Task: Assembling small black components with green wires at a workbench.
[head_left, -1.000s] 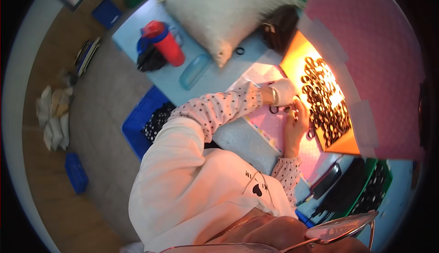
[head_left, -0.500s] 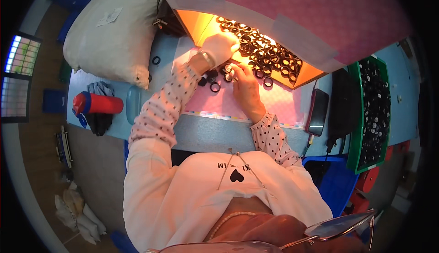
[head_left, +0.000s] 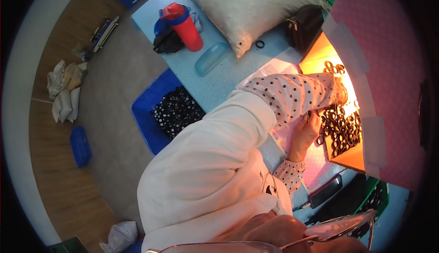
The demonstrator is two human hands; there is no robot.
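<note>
Stretched across the table, my left arm in its dotted sleeve puts my left hand (head_left: 341, 93) inside the lit box (head_left: 315, 54), above the black rings. Sleeve and glare hide most of its fingers. My right hand (head_left: 305, 133) is at the box's near edge, beside the pile of small black rings (head_left: 342, 131). Its fingers are bent and closed together; a small dark thing shows at their tips, too little to name. A pink sheet (head_left: 315, 164) lies beneath my hands, partly covered by my left sleeve.
One loose ring (head_left: 260, 44) lies by the stuffed white sack (head_left: 247, 6). A red bottle (head_left: 185, 26) and a blue translucent case (head_left: 212, 59) stand left. Below the table edge is a blue bin (head_left: 146, 102) of black pieces. A phone (head_left: 325, 191) and green tray (head_left: 384, 196) are right.
The view has swung left, bringing the blue bin into sight. My left hand has gone deeper into the lit box; my right hand stays near the rings.
</note>
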